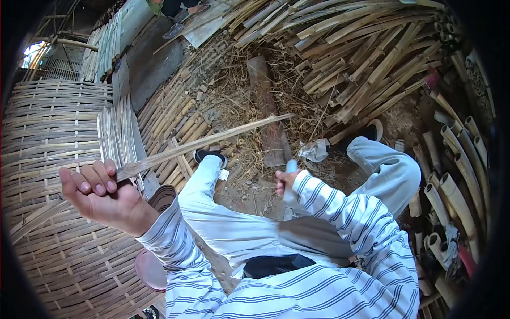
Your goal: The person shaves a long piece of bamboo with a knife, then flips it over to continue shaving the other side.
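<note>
A long split bamboo strip (212, 139) slants across the middle, its far end above a wooden block (260, 90) on the littered ground. My left hand (106, 194) is raised at the left with its fingers curled round the strip's near end. Low in the centre, my right hand (287, 182) is closed on a pale handle (291, 169). A dark blade seems to extend from that handle towards the block, but its outline is hard to make out.
A woven bamboo panel (58, 133) fills the left side. Split bamboo (366, 58) is piled at the upper right, with hollow bamboo pieces (457, 196) at the right. Crumpled plastic (314, 150) lies near the block. Part of another person's foot (197, 8) shows at the top.
</note>
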Available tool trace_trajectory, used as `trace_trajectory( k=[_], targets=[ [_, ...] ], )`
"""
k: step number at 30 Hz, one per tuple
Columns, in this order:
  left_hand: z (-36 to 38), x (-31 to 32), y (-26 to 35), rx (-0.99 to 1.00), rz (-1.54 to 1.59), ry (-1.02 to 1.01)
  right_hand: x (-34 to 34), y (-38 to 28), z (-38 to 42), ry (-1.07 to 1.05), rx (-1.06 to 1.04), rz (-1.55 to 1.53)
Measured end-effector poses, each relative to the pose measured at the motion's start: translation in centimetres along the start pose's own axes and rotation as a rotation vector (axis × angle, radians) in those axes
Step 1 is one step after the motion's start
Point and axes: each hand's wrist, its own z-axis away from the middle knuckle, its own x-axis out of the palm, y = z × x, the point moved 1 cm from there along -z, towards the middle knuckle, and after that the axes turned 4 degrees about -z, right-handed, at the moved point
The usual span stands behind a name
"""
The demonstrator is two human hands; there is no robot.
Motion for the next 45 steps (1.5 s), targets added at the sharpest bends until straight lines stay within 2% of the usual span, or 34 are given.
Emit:
trace_trajectory(
  k=[2,3,5,6,10,12,13,17,18,21,25,26,28,30,33,37,41,42,45],
  targets=[
    [0.0,0.0,0.0,0.019,-0.009,0.003,-1.5,-1.6,-1.0,0.041,-0.099,0.004],
    [0.1,0.0,-0.1,0.028,-0.013,0.005,-1.3,-2.6,-0.7,0.169,-0.146,-0.029],
    [0.4,0.4,-0.8,0.003,-0.007,0.000,-2.6,-3.5,-2.8,0.117,-0.096,-0.165],
    [0.4,0.7,-1.3,-0.008,-0.003,-0.004,-2.7,-4.2,-2.8,0.148,-0.152,-0.161],
    [0.3,0.6,-4.6,-0.072,-0.080,-0.083,-4.6,-6.4,-2.7,-0.016,-0.141,-0.300],
    [0.3,0.7,-4.6,-0.111,-0.035,-0.229,-5.7,-6.7,-3.4,-0.166,-0.089,-0.305],
    [0.2,0.9,-4.6,-0.128,-0.010,-0.305,-5.7,-6.8,-3.4,-0.101,-0.167,-0.235],
    [0.3,2.1,-3.4,-0.053,-0.257,-0.359,-3.3,-6.2,-0.1,0.142,-0.541,0.064],
    [0.4,2.7,-3.3,-0.049,-0.215,-0.241,-2.8,-6.0,0.5,0.161,-0.642,0.126],
    [-2.3,-0.7,-4.0,-0.086,0.091,-0.656,-3.0,-5.4,1.0,0.189,-0.868,0.393],
    [-1.7,-2.0,-5.0,-0.046,0.241,-0.723,-3.1,-5.1,0.5,0.264,-1.141,0.703],
    [-1.3,-2.0,-5.2,-0.002,0.209,-0.660,-3.1,-5.2,0.5,0.270,-1.150,0.732],
    [-1.4,-1.9,-5.4,0.012,0.225,-0.702,-1.9,-5.8,1.6,0.252,-1.023,0.701],
    [-1.5,-1.5,-5.6,0.029,0.236,-0.691,-0.4,-6.6,3.3,0.208,-0.754,0.577],
    [-2.3,-1.3,-6.0,0.027,0.221,-0.608,-1.8,-6.4,0.5,0.215,-0.612,0.476],
    [-3.0,-1.5,-6.4,0.032,0.231,-0.606,-2.3,-6.5,-0.2,0.300,-0.601,0.329],
    [-2.7,-1.6,-6.4,0.048,0.222,-0.586,-4.7,-6.3,-3.1,0.384,-0.823,0.460],
    [-2.5,-1.5,-6.2,0.047,0.224,-0.572,-4.5,-6.4,-2.5,0.402,-0.777,0.473],
    [-2.1,-1.6,-6.1,0.076,0.215,-0.580,-3.5,-6.2,-1.5,0.418,-0.956,0.779]
  ],
)
